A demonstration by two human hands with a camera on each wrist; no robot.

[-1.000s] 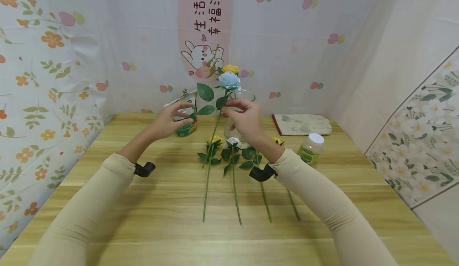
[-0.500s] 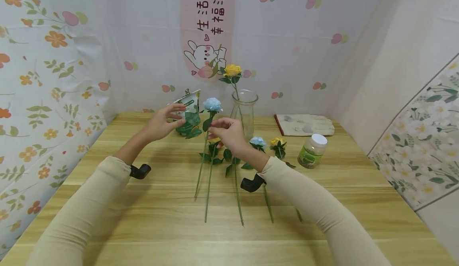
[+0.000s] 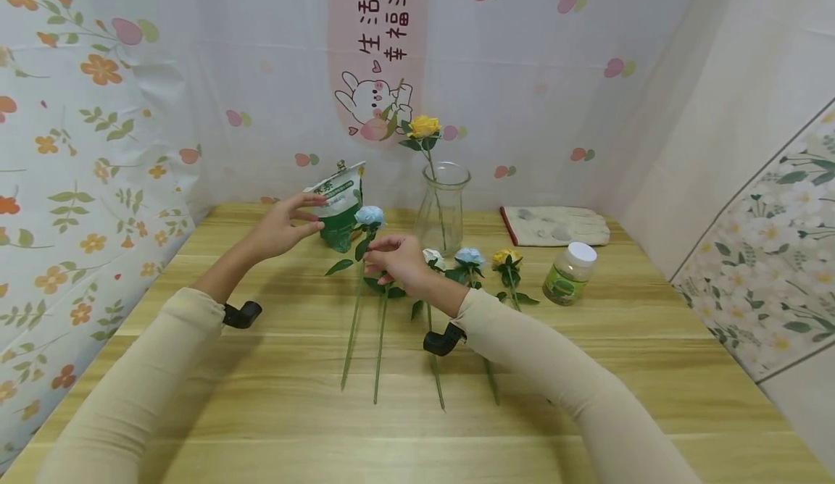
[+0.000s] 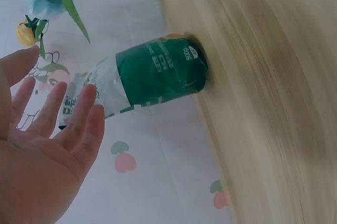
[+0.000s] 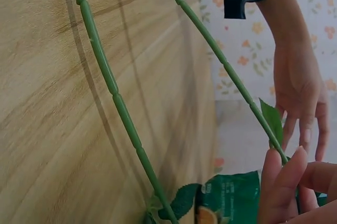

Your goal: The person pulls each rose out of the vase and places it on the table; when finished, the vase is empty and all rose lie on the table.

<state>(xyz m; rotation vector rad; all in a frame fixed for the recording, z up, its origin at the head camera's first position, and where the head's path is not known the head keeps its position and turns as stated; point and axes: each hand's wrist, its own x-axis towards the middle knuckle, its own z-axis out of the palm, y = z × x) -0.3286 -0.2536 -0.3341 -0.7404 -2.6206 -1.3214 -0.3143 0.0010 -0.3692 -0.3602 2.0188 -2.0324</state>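
My right hand [image 3: 401,261] pinches the stem of a light blue artificial rose [image 3: 370,216] just under its leaves. The stem slants down toward me, and the right wrist view shows the fingers around this green stem [image 5: 231,71]. My left hand [image 3: 279,229] holds nothing. Its fingers are spread in front of a green and white bag [image 3: 339,212]; whether they touch it I cannot tell. A yellow rose [image 3: 424,127] leans in a clear glass vase [image 3: 427,223]. On the table lie a white rose [image 3: 433,258], a blue rose [image 3: 470,256] and a yellow rose [image 3: 507,257].
A clip closes the top of the bag. At the back right lies a pale work glove [image 3: 554,225] with a red cuff edge. A jar [image 3: 569,274] with a white lid stands nearer. Another stem [image 3: 380,353] lies beside the held one, its bloom hidden behind my right hand.
My right hand has brought the blue rose down and left, away from the vase, to just above the table. My left hand has drifted slightly left and down, still with spread fingers.
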